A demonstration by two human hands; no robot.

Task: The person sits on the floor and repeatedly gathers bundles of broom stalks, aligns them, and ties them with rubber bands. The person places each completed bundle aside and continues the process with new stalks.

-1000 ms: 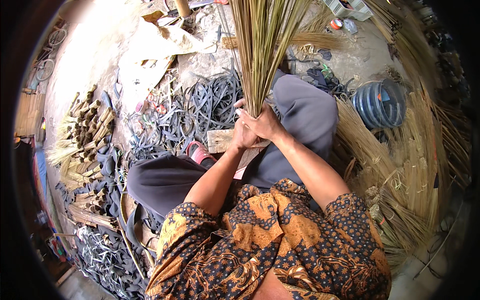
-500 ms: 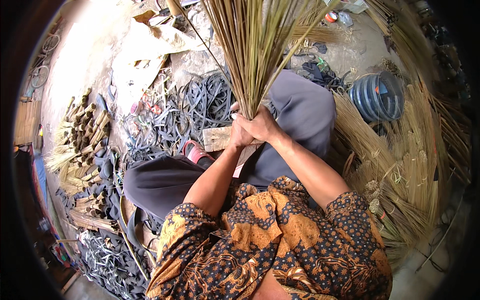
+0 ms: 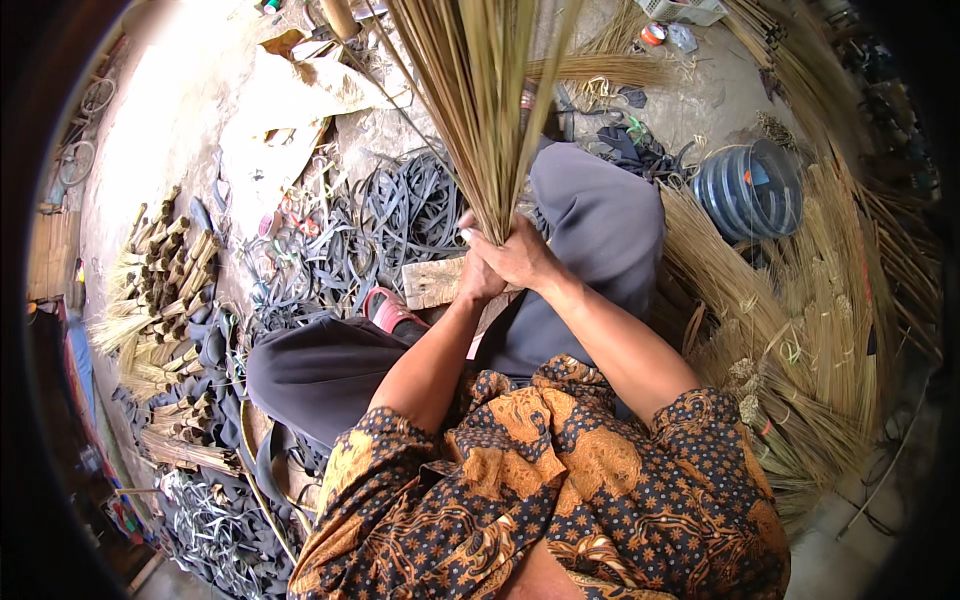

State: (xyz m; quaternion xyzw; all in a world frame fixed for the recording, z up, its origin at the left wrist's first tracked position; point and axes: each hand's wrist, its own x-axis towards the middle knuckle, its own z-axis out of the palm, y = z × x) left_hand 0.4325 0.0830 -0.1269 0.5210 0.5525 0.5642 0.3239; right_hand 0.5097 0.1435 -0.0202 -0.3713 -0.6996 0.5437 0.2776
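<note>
While its narrow base stays gripped in front of the body, the stalk bundle (image 3: 488,130) leans further left than a second ago, a stray stalk standing off its left flank. My reading: the base is kept gathered, the loose tops free to shift.

Hands: two, both closed round the base. Left hand (image 3: 482,278) partly covered by right hand (image 3: 526,258); exact finger placement hidden.

Counts, moving outward: bundle in grasp, one; stalks too many to count. Wood block (image 3: 432,284), one, near the left hand; contact with the bundle can't be told. Dark strips (image 3: 415,205), one large tangle. Floor (image 3: 735,90), right side: one bluish clear container (image 3: 748,190). Far edge: one pale basket (image 3: 690,9). Left edge: short bundles (image 3: 178,262), more than ten, overlapping.
</note>
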